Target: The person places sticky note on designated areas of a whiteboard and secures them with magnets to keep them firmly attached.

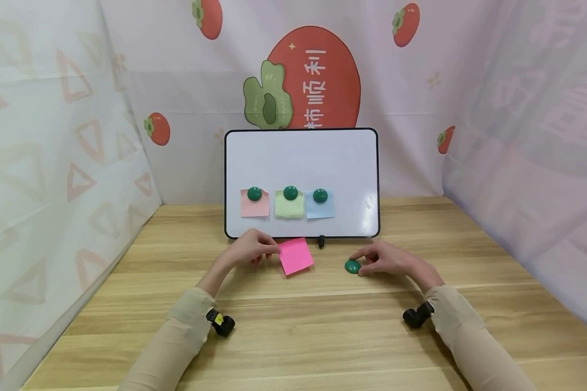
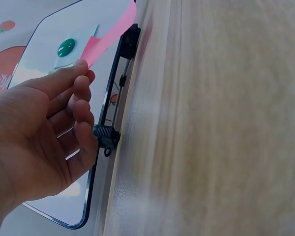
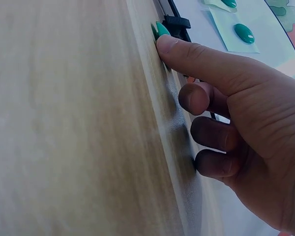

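Note:
My left hand [image 1: 252, 246] pinches a bright pink sticky note [image 1: 295, 256] by its left edge, in front of the whiteboard [image 1: 357, 163]. The left wrist view shows the note [image 2: 108, 39] curving away from the thumb and forefinger. Lower right of the board, thumb and forefinger of my right hand [image 1: 386, 258] grip a round green magnet [image 1: 353, 266] at or just over the tabletop. In the right wrist view, the thumb partly covers this magnet [image 3: 162, 29]. On the board, green magnets hold a salmon note [image 1: 255, 209], a pale green note [image 1: 289, 208] and a light blue note [image 1: 320, 209].
The board stands upright on the wooden table [image 1: 293, 336], with a small black foot [image 1: 321, 242] at its lower edge. Behind it hangs a white cloth printed with persimmons [image 1: 323, 76]. More patterned cloth [image 1: 63, 163] closes off the sides.

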The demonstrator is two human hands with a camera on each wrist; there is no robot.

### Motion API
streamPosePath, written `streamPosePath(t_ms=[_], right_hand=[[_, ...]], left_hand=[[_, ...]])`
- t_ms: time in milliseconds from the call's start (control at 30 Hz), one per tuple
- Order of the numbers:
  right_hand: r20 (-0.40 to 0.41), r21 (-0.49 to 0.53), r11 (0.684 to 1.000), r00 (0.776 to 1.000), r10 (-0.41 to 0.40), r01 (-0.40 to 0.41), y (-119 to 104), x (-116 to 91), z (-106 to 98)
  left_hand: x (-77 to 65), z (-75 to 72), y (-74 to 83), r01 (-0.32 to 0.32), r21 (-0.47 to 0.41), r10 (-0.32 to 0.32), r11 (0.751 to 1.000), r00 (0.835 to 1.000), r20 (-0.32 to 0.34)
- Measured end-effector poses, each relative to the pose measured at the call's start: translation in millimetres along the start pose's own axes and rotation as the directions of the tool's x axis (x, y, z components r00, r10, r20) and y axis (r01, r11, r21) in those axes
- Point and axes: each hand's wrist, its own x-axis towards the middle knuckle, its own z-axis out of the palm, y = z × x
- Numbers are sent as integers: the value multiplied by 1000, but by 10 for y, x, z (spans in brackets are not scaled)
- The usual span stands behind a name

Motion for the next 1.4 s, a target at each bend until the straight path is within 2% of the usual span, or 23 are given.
streamPosePath(t_ms=[400,633,767,1033,1400], right_hand=[[-6,7,1000,1000,-14,14,-58,-28,3],[-40,24,999,998,-42,43,-56,-16,0],[-69,29,999,997,-40,42,-38,-16,3],[-115,22,999,993,-37,40,-60,-12,-7],[-131,17,999,991,-31,34,-64,-29,-15]], left_hand=[[34,30,39,-60,-13,60,998,998,-30],[71,66,74,-89,-6,88,996,995,-54],[138,104,117,-108,11,109,994,992,-61],[283,190,241,-163,44,166,986,982,-87],[513,241,546,-230,133,251,964,953,-171]])
